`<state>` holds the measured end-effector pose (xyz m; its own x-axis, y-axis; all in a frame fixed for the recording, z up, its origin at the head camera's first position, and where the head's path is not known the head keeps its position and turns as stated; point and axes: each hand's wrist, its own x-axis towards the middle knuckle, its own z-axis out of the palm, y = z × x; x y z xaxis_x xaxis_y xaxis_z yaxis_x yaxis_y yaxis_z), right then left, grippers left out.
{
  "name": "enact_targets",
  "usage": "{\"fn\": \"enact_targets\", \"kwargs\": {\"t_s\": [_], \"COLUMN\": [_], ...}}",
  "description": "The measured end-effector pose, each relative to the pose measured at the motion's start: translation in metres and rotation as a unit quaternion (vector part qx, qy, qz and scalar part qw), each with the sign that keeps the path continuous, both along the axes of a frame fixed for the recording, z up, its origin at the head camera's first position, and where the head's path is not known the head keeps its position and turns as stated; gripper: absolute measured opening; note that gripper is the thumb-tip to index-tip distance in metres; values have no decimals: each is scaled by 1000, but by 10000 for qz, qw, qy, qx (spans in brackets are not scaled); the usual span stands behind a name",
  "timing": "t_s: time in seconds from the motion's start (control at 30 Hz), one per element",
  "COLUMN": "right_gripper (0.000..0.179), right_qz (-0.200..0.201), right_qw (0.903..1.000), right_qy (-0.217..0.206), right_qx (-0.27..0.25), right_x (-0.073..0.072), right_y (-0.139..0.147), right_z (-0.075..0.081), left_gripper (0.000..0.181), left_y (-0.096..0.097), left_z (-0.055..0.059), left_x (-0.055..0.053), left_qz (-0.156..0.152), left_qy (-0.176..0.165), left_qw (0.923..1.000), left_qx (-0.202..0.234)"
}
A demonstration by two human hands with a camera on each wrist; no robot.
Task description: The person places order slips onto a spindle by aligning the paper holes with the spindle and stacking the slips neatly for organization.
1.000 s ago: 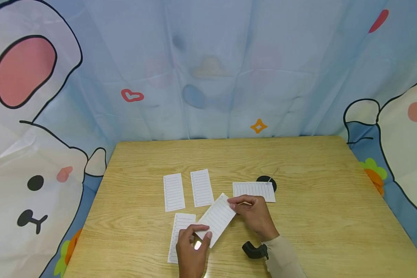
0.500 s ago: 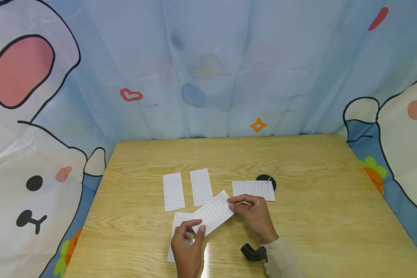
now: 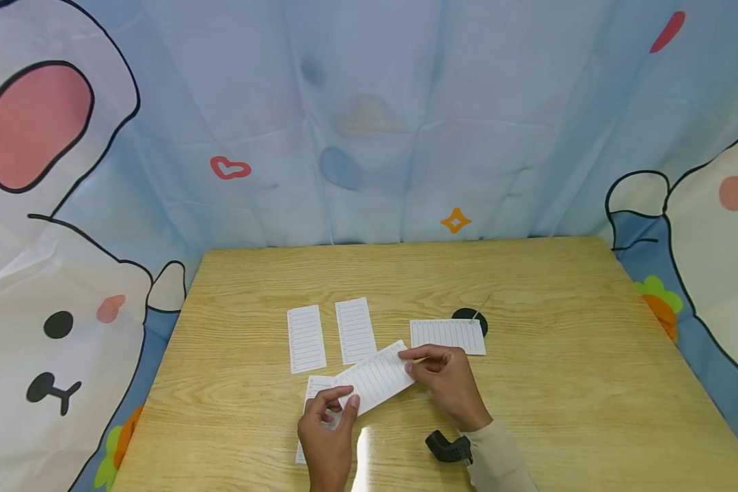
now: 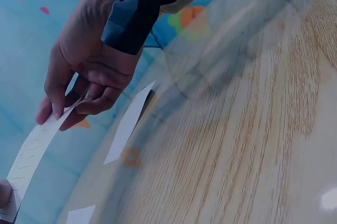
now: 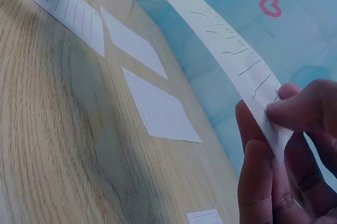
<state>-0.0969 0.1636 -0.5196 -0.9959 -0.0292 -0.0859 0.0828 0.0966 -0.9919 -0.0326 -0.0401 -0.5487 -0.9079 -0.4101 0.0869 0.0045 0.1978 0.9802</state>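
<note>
A white lined card (image 3: 375, 379) with small boxes along one edge slants between my two hands, above the table. My left hand (image 3: 329, 434) pinches its lower left end between thumb and fingers. At the upper right end, my right hand (image 3: 449, 383) grips it with thumb and index finger. The left wrist view shows the card (image 4: 34, 153) bowed lengthwise and raised off the wood. Beneath the left hand lies another lined card (image 3: 316, 386), partly hidden by the hand and the held card.
Two lined cards (image 3: 306, 339) lie upright side by side farther back. Beyond the right hand a sideways card (image 3: 447, 335) partly covers a black round base (image 3: 482, 321) with a thin rod. A patterned curtain (image 3: 369, 137) hangs behind the wooden table (image 3: 559, 342).
My left hand has shifted slightly left and up, swinging its end of the card so it lies at a flatter slant. The right hand has hardly moved.
</note>
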Motion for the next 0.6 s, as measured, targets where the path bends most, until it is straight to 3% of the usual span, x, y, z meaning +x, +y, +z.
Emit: {"fn": "enact_targets", "kwargs": {"t_s": [0.27, 0.6], "right_gripper": [13, 17], "right_qz": [-203, -176], "right_qw": [9997, 9986], "right_qy": [157, 498], "right_qx": [55, 38], "right_x": [-1, 1], "right_y": [1, 7], "right_z": [0, -3], "left_gripper": [15, 16], "left_y": [-2, 0], "left_z": [1, 3], "left_x": [-2, -3], "left_qz": [-175, -206], "left_qy": [-13, 69], "left_qw": [9998, 9998], "left_qx": [9, -29]}}
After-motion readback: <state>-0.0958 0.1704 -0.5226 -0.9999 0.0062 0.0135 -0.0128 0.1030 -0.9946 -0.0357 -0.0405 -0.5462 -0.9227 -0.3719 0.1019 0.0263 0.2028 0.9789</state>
